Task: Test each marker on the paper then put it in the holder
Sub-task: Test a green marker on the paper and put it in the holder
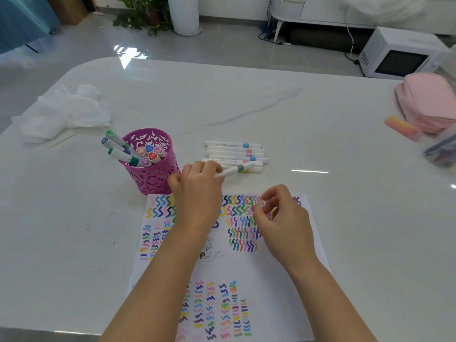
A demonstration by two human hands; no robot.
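Note:
My left hand (197,193) grips a white marker with a green band (237,169) by one end, its other end pointing right over the marker row. My right hand (281,213) hovers above the paper (283,280) with fingers curled; nothing clearly shows between them. The paper lies in front of me, covered in coloured squiggles. A pink perforated holder (150,178) stands left of my left hand with several markers in it. Several white markers (234,154) lie side by side behind the paper.
A crumpled white cloth (64,112) lies at the back left of the white table (246,99). A pink pouch (429,102) and an orange-pink eraser (402,127) sit at the right, beside a clear bag (441,149).

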